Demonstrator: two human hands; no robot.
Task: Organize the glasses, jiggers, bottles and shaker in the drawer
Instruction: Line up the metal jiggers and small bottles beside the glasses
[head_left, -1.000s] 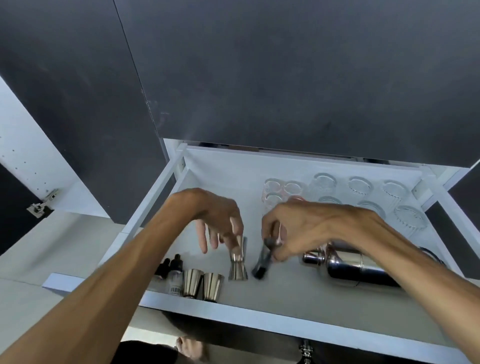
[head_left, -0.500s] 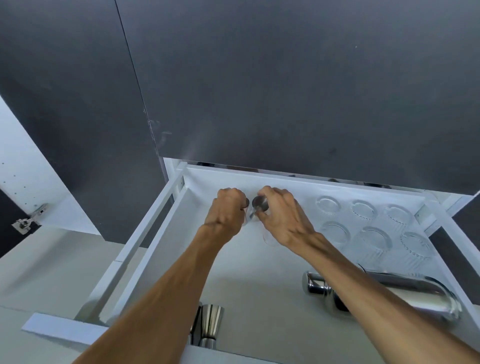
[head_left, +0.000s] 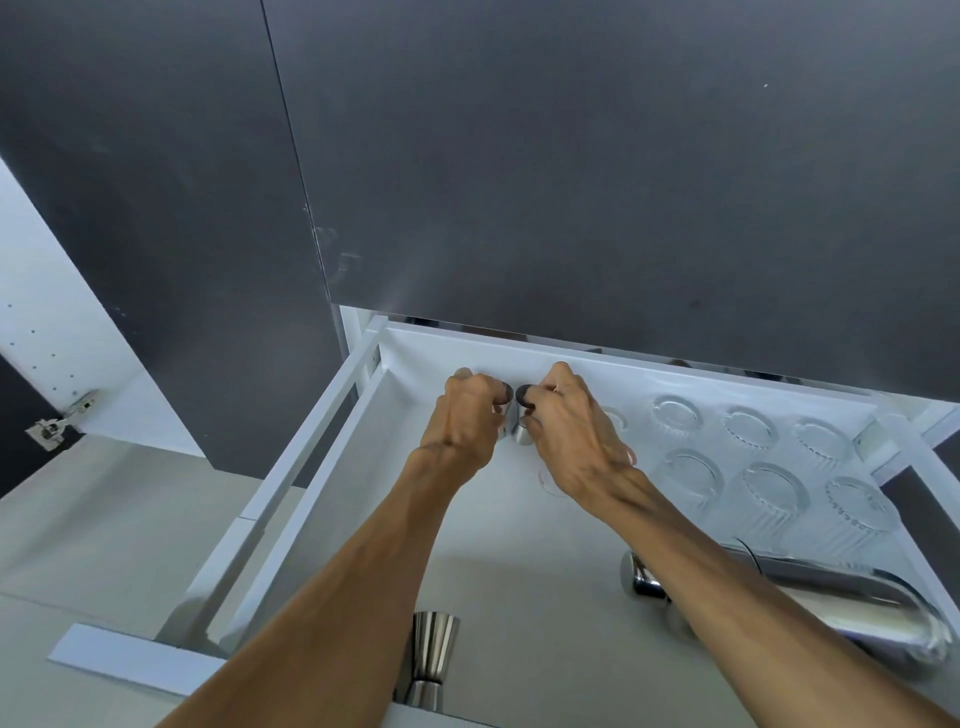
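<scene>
Both hands reach to the back left of the open white drawer (head_left: 675, 376). My left hand (head_left: 465, 423) is closed around a small steel jigger (head_left: 500, 415) that its fingers mostly hide. My right hand (head_left: 574, 441) grips a second steel jigger (head_left: 521, 428), upright with its dark mouth up, right beside the first. Several ribbed glasses (head_left: 769, 493) stand upside down in rows at the back right. A steel shaker (head_left: 841, 597) lies on its side at the right, partly behind my right forearm. Another jigger (head_left: 432, 654) stands near the drawer's front edge.
A dark cabinet front (head_left: 571, 156) hangs over the drawer's back edge. The drawer's left rail (head_left: 291, 467) runs along an open white cabinet side with a hinge (head_left: 49, 428). Pale floor (head_left: 104, 519) lies to the left.
Both hands carried their jiggers from the drawer's front to its back left corner and now hold them side by side. The view has tilted, so the small bottles at the front are out of sight.
</scene>
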